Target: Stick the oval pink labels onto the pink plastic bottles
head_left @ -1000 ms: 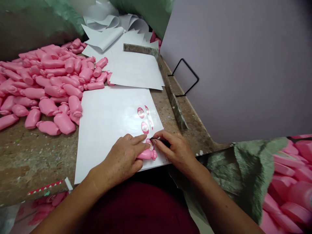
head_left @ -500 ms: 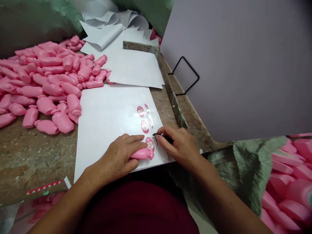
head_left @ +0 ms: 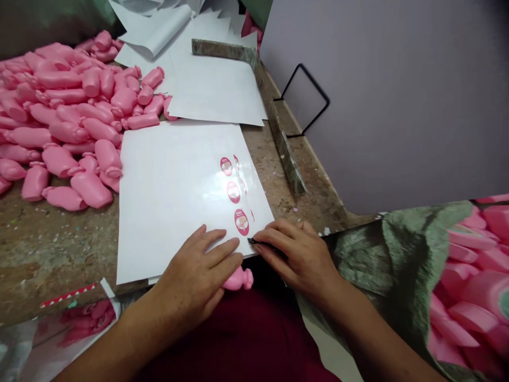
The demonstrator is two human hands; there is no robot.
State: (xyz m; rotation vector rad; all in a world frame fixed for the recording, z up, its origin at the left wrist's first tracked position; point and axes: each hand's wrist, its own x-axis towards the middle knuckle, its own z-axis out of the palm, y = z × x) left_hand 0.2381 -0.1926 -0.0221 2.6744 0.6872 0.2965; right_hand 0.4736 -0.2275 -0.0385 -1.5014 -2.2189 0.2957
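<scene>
My left hand (head_left: pixel 194 270) rests at the lower edge of a white sticker sheet (head_left: pixel 170 207), cupping a pink plastic bottle (head_left: pixel 238 279) whose capped end sticks out to the right. My right hand (head_left: pixel 298 260) pinches a small dark pointed tool (head_left: pixel 260 243), its tip at the sheet's lower edge. Up the sheet's right side runs a column of pink oval labels; the nearest (head_left: pixel 241 222) lies just above my fingers. The tool's body is mostly hidden in my fingers.
A large heap of pink bottles (head_left: pixel 67 116) lies on the speckled workbench (head_left: pixel 59 254) to the left. Loose white sheets (head_left: pixel 214 90) lie beyond, against a stone strip (head_left: pixel 284 154). A lilac board (head_left: pixel 382 106), a black wire rack (head_left: pixel 306 101) and a bag of pink parts (head_left: pixel 465 302) stand right.
The bottle has moved down off the sheet with my left hand, uncovering the nearest label. My right hand has slid down to the sheet's lower edge. The whole view has shifted upward.
</scene>
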